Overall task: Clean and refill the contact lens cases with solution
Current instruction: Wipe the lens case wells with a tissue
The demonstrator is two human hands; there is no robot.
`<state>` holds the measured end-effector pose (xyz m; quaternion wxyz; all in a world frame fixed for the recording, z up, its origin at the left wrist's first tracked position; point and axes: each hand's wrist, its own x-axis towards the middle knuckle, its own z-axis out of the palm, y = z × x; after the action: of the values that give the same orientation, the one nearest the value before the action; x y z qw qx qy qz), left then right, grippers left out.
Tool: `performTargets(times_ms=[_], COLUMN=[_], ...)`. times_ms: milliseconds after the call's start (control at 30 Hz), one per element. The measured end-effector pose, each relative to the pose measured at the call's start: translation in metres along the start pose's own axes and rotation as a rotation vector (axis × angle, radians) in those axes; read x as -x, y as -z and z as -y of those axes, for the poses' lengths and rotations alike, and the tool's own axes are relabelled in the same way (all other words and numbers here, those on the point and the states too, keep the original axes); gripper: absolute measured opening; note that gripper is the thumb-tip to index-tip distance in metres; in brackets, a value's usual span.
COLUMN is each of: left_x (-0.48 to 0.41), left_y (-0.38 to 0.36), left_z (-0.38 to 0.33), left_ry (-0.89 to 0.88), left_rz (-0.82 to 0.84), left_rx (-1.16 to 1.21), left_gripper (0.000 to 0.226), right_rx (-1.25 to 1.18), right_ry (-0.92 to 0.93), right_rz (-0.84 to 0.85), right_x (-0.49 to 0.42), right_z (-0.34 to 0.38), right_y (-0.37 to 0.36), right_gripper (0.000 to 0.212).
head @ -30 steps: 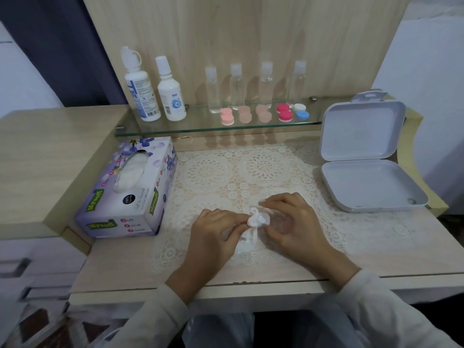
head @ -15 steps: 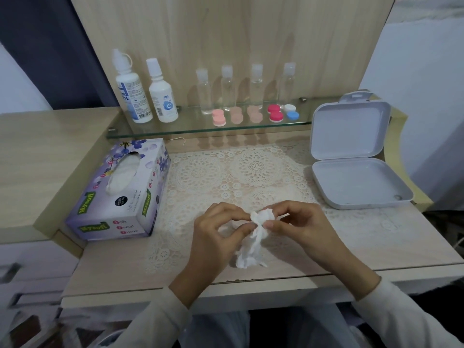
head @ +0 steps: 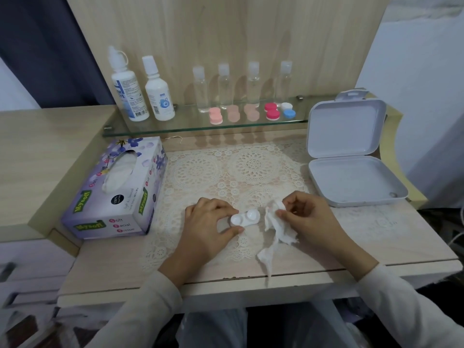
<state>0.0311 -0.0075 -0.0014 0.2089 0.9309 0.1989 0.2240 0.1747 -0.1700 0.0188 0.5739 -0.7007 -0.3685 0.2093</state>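
While the grip of the left hand pinches the light, stiff, likely slippery contact lens case by its left well, mid-frame on the tabletop, the right hand clamps soft tissue.

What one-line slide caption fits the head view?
Left hand holds an open white lens case over the lace mat while right hand pinches a crumpled tissue beside it.

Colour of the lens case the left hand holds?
White lens case, seen best in the head view.
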Motion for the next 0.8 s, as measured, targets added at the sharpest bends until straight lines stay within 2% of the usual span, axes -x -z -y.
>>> performTargets(times_ms=[100,200,300,367,533,633,800], left_x=[0.0,0.001,0.003,0.004,0.007,0.008,0.008], left_y=[-0.001,0.0,-0.001,-0.003,-0.008,-0.009,-0.01], left_z=[0.0,0.0,0.001,0.001,0.002,0.002,0.004], left_ry=[0.0,-0.012,-0.029,-0.033,-0.064,-0.087,-0.12], left_rz=[-0.014,-0.032,-0.062,-0.075,-0.135,-0.149,-0.145], left_rx=[0.014,0.015,0.022,0.03,0.044,0.049,0.028], left_gripper=[0.059,0.057,0.053,0.051,0.046,0.038,0.035], right_rx=[0.046,0.103,0.205,0.277,0.482,0.599,0.655], right_ry=[0.029,0.094,0.186,0.25,0.469,0.582,0.642], right_rz=[-0.059,-0.192,-0.331,-0.362,-0.287,-0.218,-0.129], right_x=[-0.01,-0.02,-0.028,-0.028,-0.015,-0.008,-0.007], right_z=[0.002,0.01,0.022,0.027,0.014,-0.001,-0.007], right_y=[0.004,0.018,0.033,0.037,0.019,-0.002,-0.027], right_gripper=[0.02,0.023,0.018,0.013,0.007,0.011,0.003])
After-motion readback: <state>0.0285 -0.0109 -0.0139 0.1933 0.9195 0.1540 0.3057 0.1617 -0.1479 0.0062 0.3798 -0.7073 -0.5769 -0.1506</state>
